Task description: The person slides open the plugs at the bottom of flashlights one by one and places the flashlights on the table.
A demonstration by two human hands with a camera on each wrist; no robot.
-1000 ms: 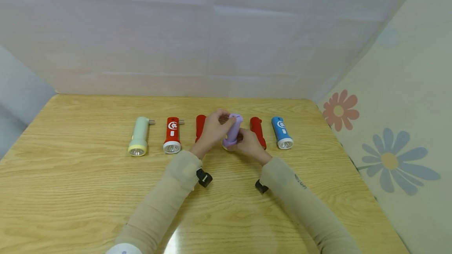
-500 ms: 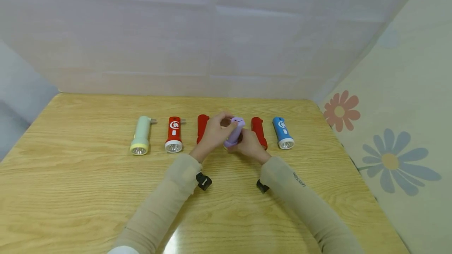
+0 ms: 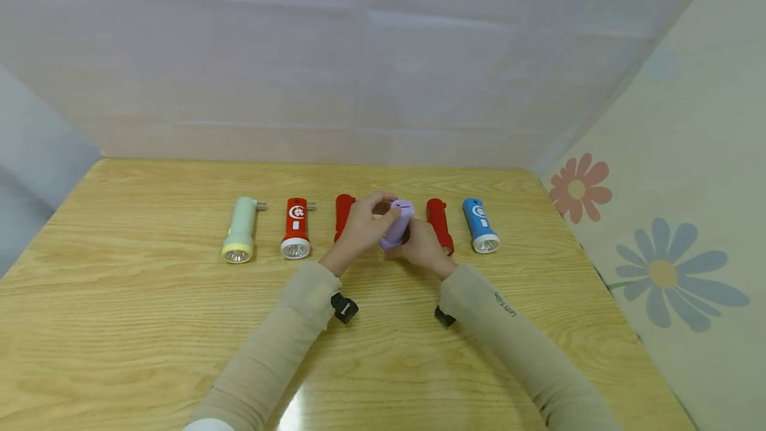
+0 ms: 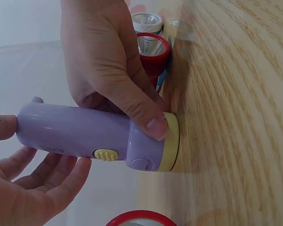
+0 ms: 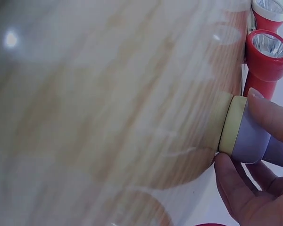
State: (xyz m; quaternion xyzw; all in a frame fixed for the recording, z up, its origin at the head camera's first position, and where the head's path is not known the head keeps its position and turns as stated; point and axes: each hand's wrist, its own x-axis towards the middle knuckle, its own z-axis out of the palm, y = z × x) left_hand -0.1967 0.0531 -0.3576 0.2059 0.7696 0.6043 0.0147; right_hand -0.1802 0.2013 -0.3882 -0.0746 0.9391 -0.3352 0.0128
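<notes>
A purple flashlight (image 3: pixel 395 227) with a yellow lens ring stands lens-down on the wooden table (image 3: pixel 383 358), as the left wrist view shows. My left hand (image 3: pixel 362 225) holds its tail end, the thumb on the end face and fingers (image 4: pixel 68 181) along the body near the yellow switch. Low on the same flashlight, my right hand (image 3: pixel 423 245) grips the head, its thumb reaching the yellow ring. In the right wrist view the right thumb and fingers (image 5: pixel 238 188) pinch this wider head from both sides. The lens itself is hidden against the tabletop.
Left of the hands lie a pale green flashlight (image 3: pixel 241 228), a red one with a white ring (image 3: pixel 296 226) and a partly hidden red one (image 3: pixel 344 210). To the right are another red flashlight (image 3: pixel 438 218) and a blue one (image 3: pixel 479 221). A cloth wall stands behind.
The purple flashlight has tipped from a lean to nearly upright, its tail end coming toward me. Both hands keep hold of it and have barely shifted in the last half second.
</notes>
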